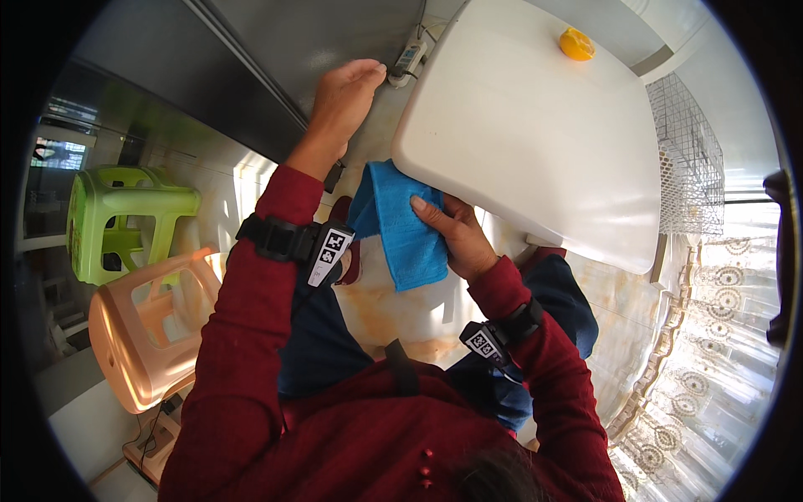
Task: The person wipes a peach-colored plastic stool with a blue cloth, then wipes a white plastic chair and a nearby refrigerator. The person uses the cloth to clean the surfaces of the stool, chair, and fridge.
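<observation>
My right hand [461, 235] grips a blue cloth [404, 232], with the thumb on top and the other fingers mostly behind it. The cloth hangs folded by the near left corner of a white table [533, 125]. Farther forward, my left hand [347, 94] is raised left of the tabletop, between it and a dark glossy panel [251, 63]. Its fingers are together and seen from the side; the palm is hidden, and nothing shows in it. A cut orange citrus fruit [576, 44] lies toward the table's far edge.
A power strip [408, 63] with cords is beyond my left fingertips. Green [132, 201] and peach [150, 320] plastic stools stand at the left. Right of the table are a wire cage [687, 157] and a patterned sheer curtain [702, 351]. My legs straddle the tiled floor [376, 314].
</observation>
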The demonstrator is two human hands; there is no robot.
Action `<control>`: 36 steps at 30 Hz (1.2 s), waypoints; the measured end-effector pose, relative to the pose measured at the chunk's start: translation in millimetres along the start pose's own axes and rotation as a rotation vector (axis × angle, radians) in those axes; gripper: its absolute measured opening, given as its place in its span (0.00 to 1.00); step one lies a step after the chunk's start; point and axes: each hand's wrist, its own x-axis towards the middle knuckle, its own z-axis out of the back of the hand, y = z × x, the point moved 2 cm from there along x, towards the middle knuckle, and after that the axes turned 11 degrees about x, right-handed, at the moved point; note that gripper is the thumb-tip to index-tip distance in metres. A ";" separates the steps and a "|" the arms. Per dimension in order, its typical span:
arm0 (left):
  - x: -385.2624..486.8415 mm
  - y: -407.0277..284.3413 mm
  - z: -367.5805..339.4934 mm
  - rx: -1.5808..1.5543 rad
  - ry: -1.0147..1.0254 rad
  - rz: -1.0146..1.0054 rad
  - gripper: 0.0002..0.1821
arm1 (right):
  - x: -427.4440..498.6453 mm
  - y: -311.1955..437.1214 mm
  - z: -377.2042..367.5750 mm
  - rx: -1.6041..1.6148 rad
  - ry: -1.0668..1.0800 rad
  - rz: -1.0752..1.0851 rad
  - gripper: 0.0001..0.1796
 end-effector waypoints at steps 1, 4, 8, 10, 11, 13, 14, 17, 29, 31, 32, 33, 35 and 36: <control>-1.7 1.4 1.1 0.010 -0.003 0.006 0.24 | 3.1 -0.4 -1.0 0.026 -0.009 0.059 0.36; -7.1 6.6 4.1 -0.013 -0.013 0.022 0.23 | 12.2 -1.8 -4.0 0.079 -0.040 0.096 0.33; -16.1 4.5 12.5 0.042 0.042 -0.010 0.24 | 27.2 -3.4 -15.0 0.124 -0.056 0.066 0.25; -20.8 2.4 14.3 0.056 0.140 0.000 0.29 | 34.2 -5.9 -15.8 0.153 -0.138 0.043 0.24; -24.5 2.1 11.8 0.116 0.227 0.002 0.32 | 34.4 -6.1 -14.9 0.173 -0.127 0.076 0.24; -32.2 0.9 14.1 0.237 0.386 0.004 0.37 | 36.9 -10.6 -14.7 0.221 -0.174 0.120 0.24; -40.1 1.1 15.7 0.331 0.444 -0.047 0.45 | 36.5 -11.1 -14.5 0.196 -0.138 0.104 0.25; -55.5 4.2 17.5 0.377 0.718 -0.266 0.49 | 34.8 -11.8 -13.3 0.208 -0.117 0.038 0.26; -8.8 8.6 19.0 0.080 0.259 0.099 0.19 | -26.4 39.9 -46.1 -0.612 0.220 0.217 0.18; -3.7 5.2 3.3 0.013 0.221 0.102 0.19 | -39.3 67.5 -40.4 -0.740 0.171 0.415 0.17; -1.5 4.5 -3.8 -0.080 0.178 0.128 0.22 | -42.7 78.1 -35.3 -0.767 0.065 0.479 0.16; 1.6 4.1 -8.3 -0.129 0.163 0.140 0.22 | -47.0 88.6 -29.0 -0.776 -0.011 0.576 0.15; 7.3 4.0 -16.1 -0.236 0.134 0.165 0.22 | -54.1 105.4 -10.3 -0.760 -0.194 0.631 0.13; 10.7 3.5 -19.3 -0.254 0.110 0.130 0.22 | -57.1 111.4 -0.1 -0.759 -0.274 0.659 0.12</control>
